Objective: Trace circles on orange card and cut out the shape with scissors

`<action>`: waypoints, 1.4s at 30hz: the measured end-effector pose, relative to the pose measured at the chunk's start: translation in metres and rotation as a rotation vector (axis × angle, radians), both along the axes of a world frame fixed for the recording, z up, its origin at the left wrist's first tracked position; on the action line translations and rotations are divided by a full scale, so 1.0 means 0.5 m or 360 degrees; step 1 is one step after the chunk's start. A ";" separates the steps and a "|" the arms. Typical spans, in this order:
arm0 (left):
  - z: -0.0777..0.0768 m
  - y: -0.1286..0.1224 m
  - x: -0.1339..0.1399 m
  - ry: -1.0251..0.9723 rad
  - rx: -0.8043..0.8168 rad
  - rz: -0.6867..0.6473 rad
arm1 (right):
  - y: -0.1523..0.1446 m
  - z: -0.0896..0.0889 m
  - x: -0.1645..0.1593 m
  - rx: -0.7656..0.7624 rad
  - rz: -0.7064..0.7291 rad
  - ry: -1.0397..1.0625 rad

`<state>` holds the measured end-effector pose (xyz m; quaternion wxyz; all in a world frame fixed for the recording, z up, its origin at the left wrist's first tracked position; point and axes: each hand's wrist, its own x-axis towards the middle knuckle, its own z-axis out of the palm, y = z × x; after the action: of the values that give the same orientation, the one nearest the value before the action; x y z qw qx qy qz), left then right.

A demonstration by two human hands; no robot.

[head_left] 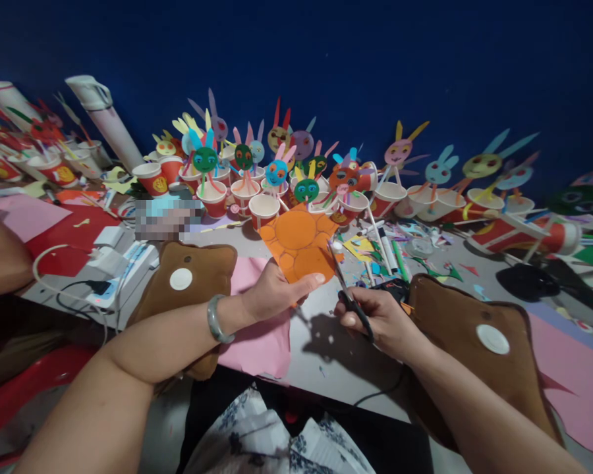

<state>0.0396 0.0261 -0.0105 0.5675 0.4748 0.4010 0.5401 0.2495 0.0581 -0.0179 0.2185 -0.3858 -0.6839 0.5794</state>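
My left hand [281, 289] grips the lower part of a sheet of orange paper [299, 230], thumb on top. Pencilled circles are drawn on the sheet, a large one near its top and smaller ones around it. In my right hand [380, 319] is a pair of scissors [353, 299] with dark handles, fingers wrapped round them. The blades reach up to the sheet's right edge; whether they are parted I cannot make out. Below my left hand, pink paper [257, 329] lies on the table.
Paper cups [264, 209] with paper rabbit heads line the table's back. Brown cushions [182, 280] lie by both forearms. A power strip [123, 276] with cables is at left, markers [388, 250] and paper scraps at right. Another person's arm [0, 250] shows at far left.
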 end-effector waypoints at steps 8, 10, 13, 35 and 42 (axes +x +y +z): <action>0.005 -0.001 0.000 0.0010 -0.0005 0.0018 | -0.005 0.010 -0.006 -0.0038 -0.0018 -0.0009; 0.006 -0.001 -0.001 0.0019 -0.0010 0.0016 | -0.004 0.010 -0.005 -0.0028 -0.0017 -0.0026; 0.003 0.000 -0.001 0.0033 -0.0004 0.0012 | -0.002 0.008 -0.003 -0.0004 -0.0008 -0.0047; 0.002 0.004 -0.001 0.0078 0.0087 -0.0010 | -0.001 0.016 -0.004 0.0117 0.0017 -0.0085; -0.008 0.004 -0.003 0.0061 0.0129 -0.0017 | -0.002 0.009 -0.001 0.0052 0.0002 -0.0055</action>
<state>0.0382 0.0283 -0.0145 0.5429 0.5097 0.3870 0.5438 0.2488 0.0569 -0.0132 0.2125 -0.3918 -0.6971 0.5616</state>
